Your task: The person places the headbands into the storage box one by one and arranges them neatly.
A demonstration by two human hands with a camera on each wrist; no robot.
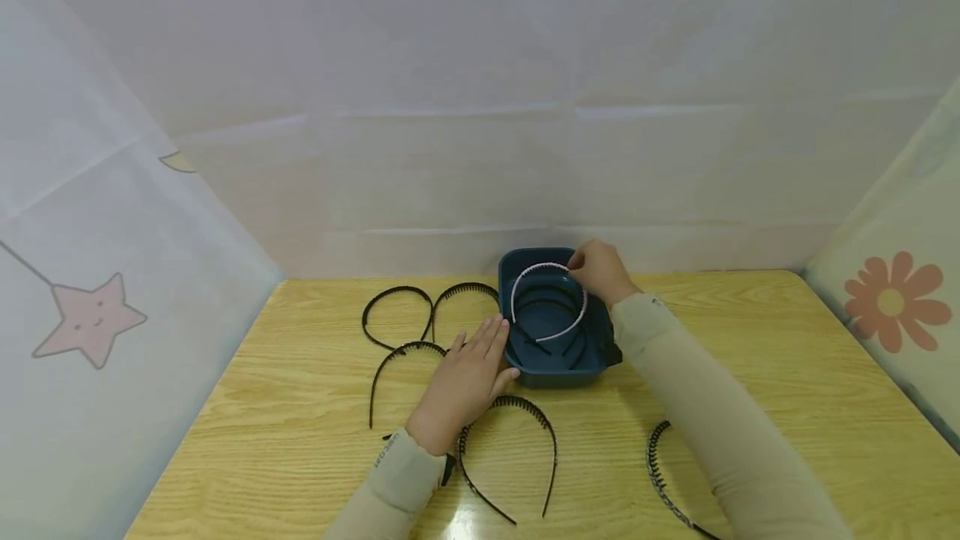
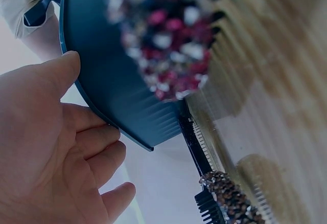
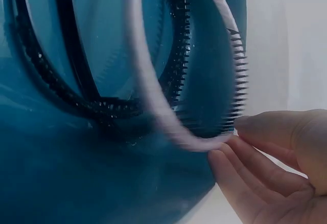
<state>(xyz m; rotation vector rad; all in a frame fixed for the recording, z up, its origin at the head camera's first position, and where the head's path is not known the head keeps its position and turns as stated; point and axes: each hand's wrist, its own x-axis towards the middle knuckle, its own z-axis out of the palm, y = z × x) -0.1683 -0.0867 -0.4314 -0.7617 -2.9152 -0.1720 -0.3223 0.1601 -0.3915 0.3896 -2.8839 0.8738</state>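
Note:
A pale pink headband [image 1: 524,272] with dark teeth is pinched between the thumb and fingers of my right hand [image 1: 602,270], over the dark blue bin [image 1: 558,379]. In the right wrist view the headband [image 3: 145,75] overlaps black headbands [image 3: 76,45] lying inside the bin. My left hand [image 1: 467,377] rests against the bin's left side, fingers straight. Thumb and fingertips of the left hand [image 2: 46,132] touch the bin's rim in the left wrist view. Near that hand lie black headbands, one with red and white stones [image 2: 173,40].
Two headbands touch at the back left, the far-left one [image 1: 367,307] beside the toothed one [image 1: 465,286]. Another headband [image 1: 372,382] lies nearer. A toothed headband [image 1: 553,440] sits in front of the bin; a patterned one [image 1: 654,465] lies by the right sleeve on the wooden table [image 1: 262,407].

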